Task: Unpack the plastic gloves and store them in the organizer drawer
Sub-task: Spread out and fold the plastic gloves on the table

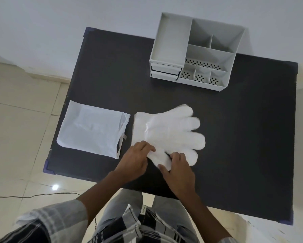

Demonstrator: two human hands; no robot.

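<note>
A stack of white translucent plastic gloves [171,130] lies flat in the middle of the black table [243,137], fingers pointing right. My left hand [135,160] rests on the stack's near edge by the cuff. My right hand [178,171] pinches the thumb part of the gloves. The empty white plastic packet [91,130] lies to the left of the gloves, its torn end facing them. The grey organizer [196,51] stands at the far side of the table; its two small drawers [164,70] at the front left look pushed in.
The organizer has an open tray on the left and several open compartments on the right. The table's left edge and near edge drop to a tiled floor, where a thin cable [33,195] runs. A pale wall stands behind the table.
</note>
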